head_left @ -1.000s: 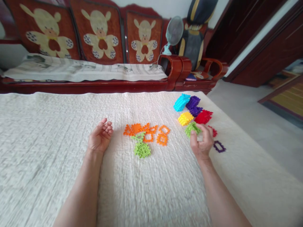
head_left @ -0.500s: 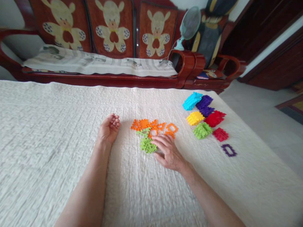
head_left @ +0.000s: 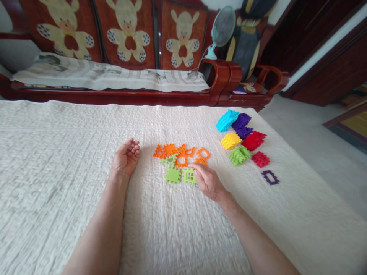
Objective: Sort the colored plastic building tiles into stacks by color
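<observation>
My right hand (head_left: 208,181) lies on the white cloth with its fingers pinched on the right edge of a green window tile (head_left: 189,175). That tile lies flat, right beside a solid green tile (head_left: 173,175). Just behind them sit a green triangle (head_left: 169,160) and a cluster of flat orange tiles (head_left: 181,152). My left hand (head_left: 126,157) rests on its edge left of the orange cluster, fingers loosely curled, with nothing in it.
At the right stand stacks of tiles: cyan (head_left: 227,120), purple (head_left: 241,124), yellow (head_left: 231,140), red (head_left: 254,140) and green (head_left: 239,155). A single red tile (head_left: 260,159) and a purple frame (head_left: 270,177) lie nearer. A wooden bench (head_left: 129,95) stands behind the table, floor to the right.
My right hand left the green stack at the right and came to the middle. A second green tile now lies beside the first one. My left hand stayed put.
</observation>
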`<control>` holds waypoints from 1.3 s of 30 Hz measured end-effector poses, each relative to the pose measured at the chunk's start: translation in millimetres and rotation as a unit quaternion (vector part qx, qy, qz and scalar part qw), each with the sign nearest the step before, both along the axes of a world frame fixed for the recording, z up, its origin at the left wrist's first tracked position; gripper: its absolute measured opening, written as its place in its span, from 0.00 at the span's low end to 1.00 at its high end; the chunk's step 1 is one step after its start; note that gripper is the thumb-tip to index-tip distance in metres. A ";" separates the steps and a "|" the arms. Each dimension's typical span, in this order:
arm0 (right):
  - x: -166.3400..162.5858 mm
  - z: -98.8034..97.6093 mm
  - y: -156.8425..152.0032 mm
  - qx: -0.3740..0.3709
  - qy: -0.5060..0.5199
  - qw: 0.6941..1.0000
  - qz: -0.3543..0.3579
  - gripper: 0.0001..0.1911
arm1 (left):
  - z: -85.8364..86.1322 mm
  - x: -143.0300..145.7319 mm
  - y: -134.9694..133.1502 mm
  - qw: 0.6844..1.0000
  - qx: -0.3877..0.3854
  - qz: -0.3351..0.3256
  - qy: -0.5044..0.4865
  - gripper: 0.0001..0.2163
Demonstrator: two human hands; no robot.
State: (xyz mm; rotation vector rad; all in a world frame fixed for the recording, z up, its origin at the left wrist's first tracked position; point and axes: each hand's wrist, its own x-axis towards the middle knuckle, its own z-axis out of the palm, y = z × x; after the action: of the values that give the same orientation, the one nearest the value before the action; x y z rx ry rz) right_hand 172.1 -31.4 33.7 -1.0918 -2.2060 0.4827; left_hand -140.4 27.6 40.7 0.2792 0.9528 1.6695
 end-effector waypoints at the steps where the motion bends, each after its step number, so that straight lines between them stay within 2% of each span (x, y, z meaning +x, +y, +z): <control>1: -0.5 2.4 -0.5 -0.001 -0.010 1.000 0.011 0.18 | 0.2 0.0 0.0 1.000 -0.001 -0.001 -0.001 0.01; 4: -3.7 7.5 -1.4 0.025 -0.026 0.999 0.017 0.16 | 1.3 0.1 -0.2 1.000 -0.005 -0.002 -0.005 0.03; 8: -3.8 9.2 -3.7 0.074 -0.013 0.995 -0.059 0.11 | 1.7 0.3 -0.6 1.000 -0.007 -0.001 -0.006 0.05; 11: -1.3 8.2 -10.8 0.054 -0.032 0.991 -0.115 0.05 | 0.4 0.1 -0.5 1.000 -0.001 -0.004 -0.006 0.03; 15: -7.2 4.7 -28.7 0.028 -0.093 0.982 -0.165 0.13 | -0.9 0.0 -0.5 1.000 0.004 -0.011 -0.005 0.02; 19: -23.4 -1.3 -42.7 0.041 -0.136 0.967 -0.212 0.22 | -0.8 0.4 -0.9 1.000 0.004 -0.012 -0.003 0.01; 23: -34.6 -6.1 -44.4 0.058 -0.134 0.963 -0.225 0.22 | -0.3 0.8 -0.4 1.000 0.002 -0.017 0.003 0.01; 26: -36.7 -6.9 -44.9 0.044 -0.119 0.965 -0.228 0.20 | 0.8 1.0 -0.4 1.000 -0.003 -0.022 0.004 0.01; 29: -33.7 -6.0 -47.1 0.027 -0.071 0.970 -0.231 0.19 | 1.3 -0.3 -0.8 1.000 -0.012 -0.026 -0.001 0.05; 34: -2.9 3.0 -37.6 0.071 0.034 0.967 -0.241 0.20 | -3.8 -5.5 2.1 0.999 -0.020 -0.043 -0.003 0.07; 39: 69.2 21.4 -1.0 0.155 0.058 0.926 -0.338 0.18 | -8.3 -8.3 3.6 0.998 -0.012 -0.051 0.028 0.05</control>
State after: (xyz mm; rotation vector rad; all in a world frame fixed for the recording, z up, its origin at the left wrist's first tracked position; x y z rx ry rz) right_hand 241.3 -32.4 55.1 -1.4909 -1.5853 -0.1022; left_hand -148.7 31.2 32.3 0.3533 0.9832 1.5638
